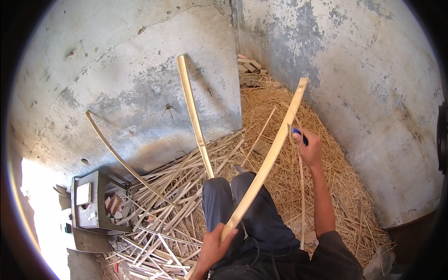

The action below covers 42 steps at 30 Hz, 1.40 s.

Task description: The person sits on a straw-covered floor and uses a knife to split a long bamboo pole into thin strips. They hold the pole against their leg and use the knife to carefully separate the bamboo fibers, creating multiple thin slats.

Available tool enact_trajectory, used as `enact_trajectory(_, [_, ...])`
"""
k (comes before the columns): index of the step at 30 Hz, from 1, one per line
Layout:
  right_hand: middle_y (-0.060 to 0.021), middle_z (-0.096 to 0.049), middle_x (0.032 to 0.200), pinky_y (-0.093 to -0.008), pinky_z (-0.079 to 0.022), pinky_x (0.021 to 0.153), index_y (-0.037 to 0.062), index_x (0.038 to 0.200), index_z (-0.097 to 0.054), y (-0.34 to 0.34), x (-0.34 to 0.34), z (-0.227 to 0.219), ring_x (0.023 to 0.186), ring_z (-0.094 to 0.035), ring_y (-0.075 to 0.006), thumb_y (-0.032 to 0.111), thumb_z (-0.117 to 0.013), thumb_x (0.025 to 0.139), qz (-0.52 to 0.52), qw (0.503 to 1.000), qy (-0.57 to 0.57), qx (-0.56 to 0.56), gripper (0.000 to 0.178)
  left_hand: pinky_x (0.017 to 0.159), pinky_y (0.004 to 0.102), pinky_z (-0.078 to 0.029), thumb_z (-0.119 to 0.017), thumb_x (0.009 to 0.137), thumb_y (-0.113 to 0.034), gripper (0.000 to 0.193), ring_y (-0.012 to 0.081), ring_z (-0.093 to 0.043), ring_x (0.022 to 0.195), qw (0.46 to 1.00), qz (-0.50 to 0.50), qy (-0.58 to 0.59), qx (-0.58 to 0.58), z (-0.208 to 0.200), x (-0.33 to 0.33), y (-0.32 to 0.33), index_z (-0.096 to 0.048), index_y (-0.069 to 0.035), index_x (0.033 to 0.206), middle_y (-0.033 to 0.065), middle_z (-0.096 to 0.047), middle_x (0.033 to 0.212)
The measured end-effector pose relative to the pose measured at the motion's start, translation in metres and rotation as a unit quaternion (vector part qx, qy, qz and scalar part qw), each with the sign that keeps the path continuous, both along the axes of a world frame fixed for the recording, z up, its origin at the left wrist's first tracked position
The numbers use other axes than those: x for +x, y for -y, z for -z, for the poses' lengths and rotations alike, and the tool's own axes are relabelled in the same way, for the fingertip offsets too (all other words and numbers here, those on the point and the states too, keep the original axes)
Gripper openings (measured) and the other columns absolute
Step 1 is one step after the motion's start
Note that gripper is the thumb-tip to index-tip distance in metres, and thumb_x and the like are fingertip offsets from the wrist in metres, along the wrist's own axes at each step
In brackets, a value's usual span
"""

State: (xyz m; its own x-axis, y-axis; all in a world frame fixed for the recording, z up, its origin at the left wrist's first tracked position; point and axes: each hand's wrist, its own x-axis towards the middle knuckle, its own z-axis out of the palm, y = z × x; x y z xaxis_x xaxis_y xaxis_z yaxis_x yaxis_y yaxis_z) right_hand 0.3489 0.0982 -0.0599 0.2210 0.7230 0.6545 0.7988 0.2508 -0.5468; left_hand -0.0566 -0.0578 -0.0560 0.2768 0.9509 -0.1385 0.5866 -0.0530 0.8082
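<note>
Head view: left hand [218, 249] closed around the lower part of a pale bamboo-like strip [267, 168], which runs forward and rightward from it. Right hand [311, 148] grips a blue-handled tool [304, 139], just beside the strip's far half. Step in hand, I'd judge: paring. Next stroke calls for steady left hold, shallow tool angle.

2 peeling walls [373, 93] stand near bricks [252, 66].
</note>
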Motion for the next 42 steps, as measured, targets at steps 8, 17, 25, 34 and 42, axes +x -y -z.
enact_trajectory(8, [-0.0002,-0.060,0.067,-0.0329,-0.039,0.056,0.0027,0.108,-0.077,-0.051,0.082,0.015,0.057,-0.048,-0.0140,0.047,-0.062,0.105,0.100,0.994,-0.053,-0.008,0.047,0.057,0.0442,-0.043,-0.071,0.100,-0.042,0.049,0.0378,-0.052,0.055,0.997,0.025,-0.010,-0.067,0.006,-0.019,0.024,-0.055,0.001,0.085,0.0227,-0.054,0.064])
enact_trajectory(17, [-0.0065,-0.067,0.078,-0.0367,-0.047,0.067,0.0007,0.105,-0.076,-0.072,0.187,0.073,0.068,-0.058,-0.0172,0.051,-0.065,0.101,0.175,0.951,-0.225,-0.122,0.051,0.057,0.0359,-0.043,-0.075,0.099,-0.041,0.043,0.0148,-0.049,0.059,0.991,-0.006,0.045,-0.128,0.027,-0.055,0.030,-0.064,0.000,0.091,0.0100,-0.054,0.063])
enact_trajectory(25, [-0.0044,-0.064,0.077,-0.0375,-0.046,0.062,0.0026,0.111,-0.075,-0.010,0.128,0.080,0.065,-0.054,-0.0164,0.043,-0.072,0.097,0.010,0.813,-0.064,-0.579,0.043,0.056,0.0298,-0.040,-0.075,0.100,-0.036,0.038,0.0085,-0.048,0.063,0.988,-0.062,0.104,-0.100,0.035,-0.054,0.005,-0.067,0.001,0.093,-0.0016,-0.053,0.067])
enact_trajectory(34, [-0.0013,-0.067,0.088,-0.0227,-0.033,0.051,0.0004,0.126,-0.069,0.032,-0.001,0.066,0.056,-0.042,-0.0043,0.031,-0.074,0.098,-0.248,0.809,-0.478,-0.238,0.042,0.052,0.0241,-0.038,-0.036,0.116,-0.040,0.052,0.0077,-0.047,0.056,0.914,0.051,0.285,-0.286,0.016,-0.029,-0.034,-0.066,0.003,0.109,-0.0032,-0.047,0.065])
enact_trajectory(42, [-0.0155,-0.072,0.116,-0.0184,-0.031,0.050,0.0008,0.150,-0.048,0.044,-0.093,0.029,0.053,-0.038,0.0001,0.030,-0.079,0.094,-0.389,0.701,-0.581,-0.140,0.071,0.048,0.0257,-0.046,-0.034,0.111,-0.057,0.078,0.0106,-0.051,0.050,0.843,0.140,0.350,-0.384,-0.010,0.008,-0.062,-0.056,0.013,0.135,-0.0002,-0.049,0.070])
